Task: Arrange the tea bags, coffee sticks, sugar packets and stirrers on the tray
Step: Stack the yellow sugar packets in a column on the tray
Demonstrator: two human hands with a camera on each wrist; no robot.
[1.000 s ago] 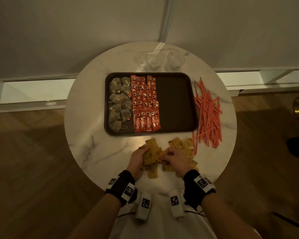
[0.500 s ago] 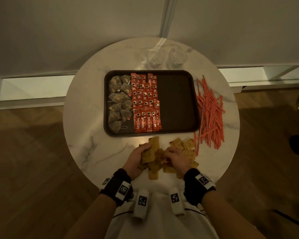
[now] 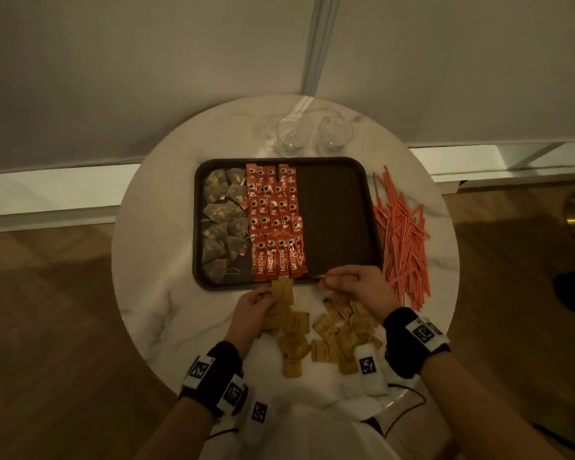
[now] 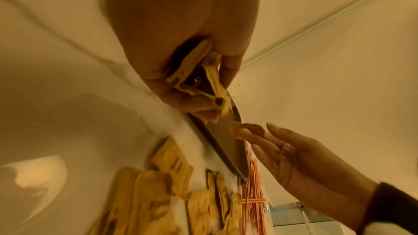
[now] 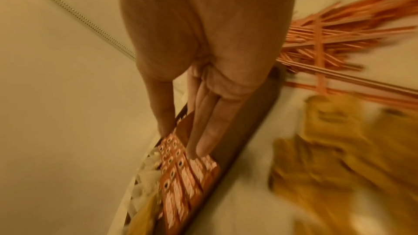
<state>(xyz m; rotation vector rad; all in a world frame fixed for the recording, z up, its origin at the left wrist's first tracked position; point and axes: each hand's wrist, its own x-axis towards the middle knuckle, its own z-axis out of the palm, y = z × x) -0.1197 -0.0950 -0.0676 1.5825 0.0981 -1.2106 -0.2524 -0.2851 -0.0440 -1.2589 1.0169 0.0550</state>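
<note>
Starting at the bottom of the head view, loose sugar packets [image 3: 326, 340] lie scattered on the near part of the round worktop [image 3: 146, 293], none of them on the tray yet. Just above that heap, the left hand [image 3: 251, 310] grips a small stack of packets, its top edge poking toward the tray's near rim; the left wrist view shows fingers and thumb curled round the bundle. Right of centre, the right hand [image 3: 359, 287] pinches a single packet [image 3: 322, 277] between thumb and fingertip, held at the near rim of the tray [image 3: 372, 227], other fingers fairly straight.

Further up, in mid-frame, the tray's left column holds tea bags [image 3: 224, 220] and the next holds rows of coffee sticks [image 3: 274, 220]; those two groups look finished. Its right half is bare. At the frame's right, the stirrers [image 3: 402, 234] lie in a loose heap on the worktop, beside the tray.

By my reading, roughly half is done: sugar is just beginning, stirrers remain.
</note>
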